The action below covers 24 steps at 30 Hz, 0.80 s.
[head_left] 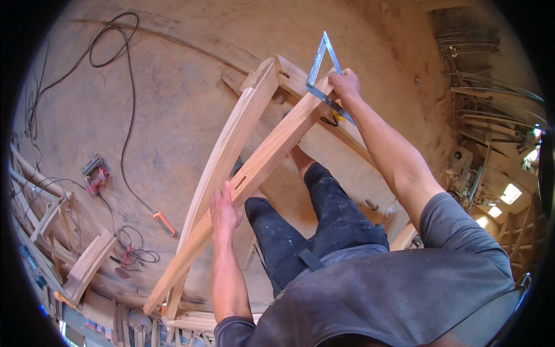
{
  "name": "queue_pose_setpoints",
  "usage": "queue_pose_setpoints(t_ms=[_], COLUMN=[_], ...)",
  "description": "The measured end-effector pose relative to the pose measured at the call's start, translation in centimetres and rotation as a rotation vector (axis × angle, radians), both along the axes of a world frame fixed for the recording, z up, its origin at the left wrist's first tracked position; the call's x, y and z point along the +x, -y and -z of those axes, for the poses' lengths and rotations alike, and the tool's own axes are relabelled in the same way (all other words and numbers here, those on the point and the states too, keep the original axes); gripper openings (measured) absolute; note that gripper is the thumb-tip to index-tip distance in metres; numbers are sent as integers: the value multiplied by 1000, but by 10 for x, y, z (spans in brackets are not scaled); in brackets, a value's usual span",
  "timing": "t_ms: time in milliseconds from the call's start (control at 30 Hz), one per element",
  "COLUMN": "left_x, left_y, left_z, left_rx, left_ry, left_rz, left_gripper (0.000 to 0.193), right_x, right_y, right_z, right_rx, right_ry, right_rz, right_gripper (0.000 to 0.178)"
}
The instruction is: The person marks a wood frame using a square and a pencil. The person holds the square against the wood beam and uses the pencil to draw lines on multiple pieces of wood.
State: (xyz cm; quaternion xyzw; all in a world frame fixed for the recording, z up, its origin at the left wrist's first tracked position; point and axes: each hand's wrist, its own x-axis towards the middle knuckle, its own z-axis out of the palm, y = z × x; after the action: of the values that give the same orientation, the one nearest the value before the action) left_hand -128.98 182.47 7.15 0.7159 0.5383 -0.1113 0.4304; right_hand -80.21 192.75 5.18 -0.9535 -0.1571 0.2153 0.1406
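Note:
A long wooden beam point(263, 159) with a narrow slot in its face slants across my lap, from lower left up to the far right. Midway along it, my left hand point(225, 209) is closed around the beam near the slot. My right hand point(346, 87) is closed at its far end, beside a metal set square point(316, 65). The square's triangular part stands up past the end, and its long leg crosses the beam beneath my wrist. Fingers on the beam's underside are hidden. A curved, wider wooden piece point(231, 147) lies just left of the beam.
Another wooden rail point(350, 141) runs to the right under my right arm, with a small yellow item point(339, 116) on it. A red power tool point(98, 176), an orange cable end point(165, 224) and black cords lie on the dusty floor. Wooden parts are piled along both sides.

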Motion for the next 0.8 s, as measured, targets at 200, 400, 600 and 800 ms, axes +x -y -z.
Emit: queue_pose_setpoints(t_ms=[200,400,600,800], left_x=[12,24,25,32], left_y=[-2,5,13,5], left_z=[26,13,37,33], left_rx=[-33,-54,-63,-116], left_ry=[-25,-48,-2,16], left_rz=[-10,-19,-71,-102], left_gripper=[81,80,79,79], right_x=[8,15,7,12], right_y=[-30,-34,-50,-54], right_z=[-3,4,-7,-3], right_rx=[-153,-219,-218,-224], right_ry=[-75,-115,-88,-73], right_rz=[-50,-62,-81,-76], right_gripper=[40,42,40,38])
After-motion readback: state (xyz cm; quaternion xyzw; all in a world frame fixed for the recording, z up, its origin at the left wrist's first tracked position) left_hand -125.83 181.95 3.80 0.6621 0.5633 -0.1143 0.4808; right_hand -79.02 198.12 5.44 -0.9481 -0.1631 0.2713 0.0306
